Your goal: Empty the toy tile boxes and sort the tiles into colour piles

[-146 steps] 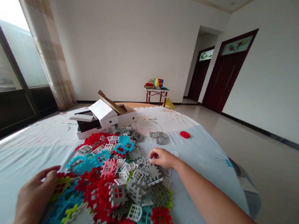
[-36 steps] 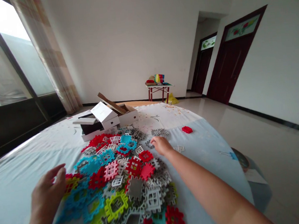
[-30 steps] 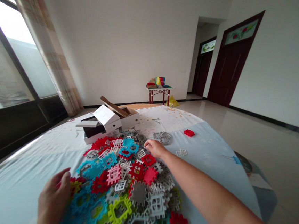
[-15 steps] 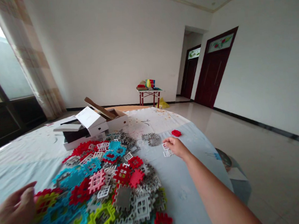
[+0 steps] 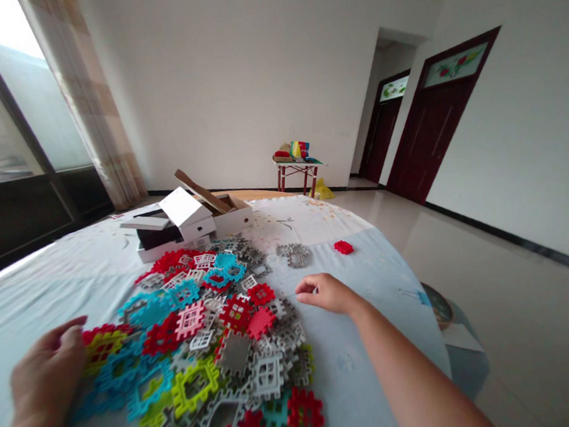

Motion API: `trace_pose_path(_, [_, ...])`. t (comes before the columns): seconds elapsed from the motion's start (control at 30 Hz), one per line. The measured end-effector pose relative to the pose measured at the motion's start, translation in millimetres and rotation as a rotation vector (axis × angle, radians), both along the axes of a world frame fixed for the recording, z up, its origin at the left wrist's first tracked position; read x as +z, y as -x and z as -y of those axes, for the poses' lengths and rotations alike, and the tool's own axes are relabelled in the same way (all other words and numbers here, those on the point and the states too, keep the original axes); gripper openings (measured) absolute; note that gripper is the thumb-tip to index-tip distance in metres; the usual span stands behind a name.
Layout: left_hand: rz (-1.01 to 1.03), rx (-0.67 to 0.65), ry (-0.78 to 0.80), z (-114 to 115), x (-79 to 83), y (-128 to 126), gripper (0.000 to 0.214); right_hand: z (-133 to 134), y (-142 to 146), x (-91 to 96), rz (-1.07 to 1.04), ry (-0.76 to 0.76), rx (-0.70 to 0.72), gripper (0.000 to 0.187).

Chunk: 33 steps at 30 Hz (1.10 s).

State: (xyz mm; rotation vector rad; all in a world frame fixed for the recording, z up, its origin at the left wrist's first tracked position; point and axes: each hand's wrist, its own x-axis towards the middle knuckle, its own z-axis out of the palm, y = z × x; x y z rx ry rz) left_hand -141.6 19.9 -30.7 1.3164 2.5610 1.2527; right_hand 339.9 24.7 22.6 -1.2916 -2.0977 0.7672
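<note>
Loose plastic building pieces with toothed edges make up a pile [image 5: 234, 352] on the table before me. My left hand [image 5: 49, 367] is at the pile's left edge, beside a red piece and a yellow-green piece [image 5: 100, 349]; its fingers stretch forward with the thumb apart, and nothing shows in them. To the right of the pile, my right hand [image 5: 329, 294] hovers low over the cloth, thumb and fingers curled together. Whatever it holds is hidden, apart from a pale sliver by the thumb. Beyond it lie grey pieces [image 5: 296, 259] and one red piece [image 5: 343, 247].
White boxes [image 5: 185, 215] with raised lids stand behind the pile on the cloth-covered round table [image 5: 377, 365]. A stool [image 5: 436, 303] is beside the table's right edge. A small table [image 5: 300, 165] with colourful things stands by the far wall.
The view has turned slightly left. My right hand has come left and nearer, toward the pile. The white lattice pieces that were at its fingers no longer show on the cloth.
</note>
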Motion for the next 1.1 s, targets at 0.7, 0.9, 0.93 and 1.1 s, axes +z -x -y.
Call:
trace_pose_path(0.7, [0.178,0.001,-0.015,16.0,34.5,-37.8,0.044,58.9,63.4,29.1,0.307,-0.128,0.5,0.059])
trace_pose_path(0.9, [0.196,-0.015,-0.01,16.4,35.6,-38.7,0.043,57.2,67.2,30.3,0.234,-0.148,0.44,0.025])
trace_pose_path(0.93, [0.197,-0.015,-0.011,16.5,35.8,-38.9,0.043,55.8,67.9,28.8,0.24,-0.171,0.377,0.021])
trace_pose_path(1.1, [0.208,-0.022,-0.01,16.1,35.9,-39.8,0.043,51.0,72.7,16.3,0.347,-0.203,0.223,0.022])
